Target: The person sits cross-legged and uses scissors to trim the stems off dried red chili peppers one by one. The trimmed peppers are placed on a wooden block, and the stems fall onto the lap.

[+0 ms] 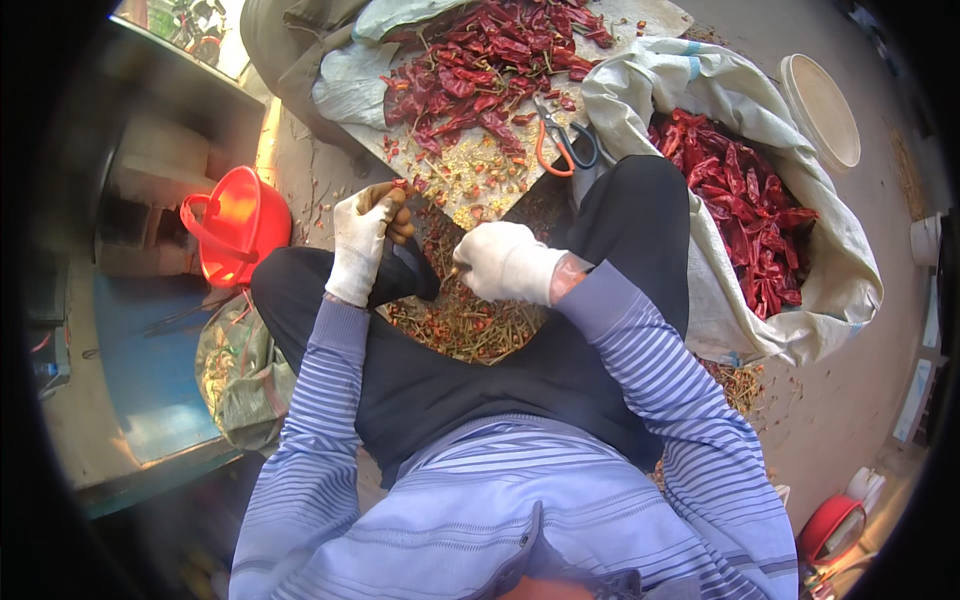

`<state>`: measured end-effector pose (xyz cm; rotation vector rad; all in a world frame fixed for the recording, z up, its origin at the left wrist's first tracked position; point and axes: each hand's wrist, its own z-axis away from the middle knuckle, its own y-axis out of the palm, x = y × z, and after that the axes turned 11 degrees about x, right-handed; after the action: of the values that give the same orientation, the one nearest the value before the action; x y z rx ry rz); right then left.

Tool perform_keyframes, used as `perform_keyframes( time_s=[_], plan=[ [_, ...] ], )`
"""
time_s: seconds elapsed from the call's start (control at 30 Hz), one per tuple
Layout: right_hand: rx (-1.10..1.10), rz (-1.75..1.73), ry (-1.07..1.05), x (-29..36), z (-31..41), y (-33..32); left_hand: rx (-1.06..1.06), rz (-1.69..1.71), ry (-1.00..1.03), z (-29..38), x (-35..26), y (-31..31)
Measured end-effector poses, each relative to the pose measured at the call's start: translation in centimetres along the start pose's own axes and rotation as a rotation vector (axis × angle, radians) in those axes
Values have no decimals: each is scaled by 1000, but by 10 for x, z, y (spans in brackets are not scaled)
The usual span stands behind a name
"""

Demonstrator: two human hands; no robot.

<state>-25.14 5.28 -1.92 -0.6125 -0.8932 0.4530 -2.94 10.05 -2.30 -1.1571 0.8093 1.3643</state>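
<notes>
Both hands wear white work gloves with stained fingers. My left hand (375,225) pinches a small piece of dried red chili (401,184) between thumb and forefinger, near the board's left corner. Curled closed over my lap, my right hand (502,259) faces the left one; whether its hidden fingers hold something I cannot tell. Ahead, a pile of dried red chilies (480,71) lies on a pale board (367,139) strewn with yellow seeds (480,195). Scissors with orange and dark handles (556,146) rest on its right part. Stems and scraps (472,330) cover the ground between my legs.
To the right stands a woven white sack (832,247) holding dried red chilies (739,202), with a round pale lid or tub (821,112) beyond it. A red plastic bucket (255,225) is at the left, above a stuffed plastic bag (247,375).
</notes>
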Motion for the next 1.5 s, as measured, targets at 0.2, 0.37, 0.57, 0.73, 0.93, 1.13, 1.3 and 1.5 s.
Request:
perform_keyframes(
  time_s=[0.2, 0.37, 0.57, 0.73, 0.93, 1.13, 1.3, 1.5],
  plan=[
    [66, 31, -11, 0, -9, -4, 183, -49, 62, -43, -47, 76],
    [43, 182, -68, -6, -17, 2, 688, -97, 629, -71, -110, 191],
    [55, 46, -9, -13, -8, -2, 288, -805, 551, -120, -88, 150],
    [31, 27, -31, -10, -3, -7, 409, -1278, 708, -148, -30, 104],
    [18, 7, 3, -16, 0, -10, 437, -1497, 648, -153, -15, 95],
    [-179, -133, 21, -26, 1, -14, 276, -756, 619, -139, -31, 69],
    [-638, -478, 4, -35, -9, -22, 249, 114, 463, -118, -45, 30],
    [-737, -1626, -383, -51, -25, -30, 460, 541, 484, -85, -40, 24]
  ],
)
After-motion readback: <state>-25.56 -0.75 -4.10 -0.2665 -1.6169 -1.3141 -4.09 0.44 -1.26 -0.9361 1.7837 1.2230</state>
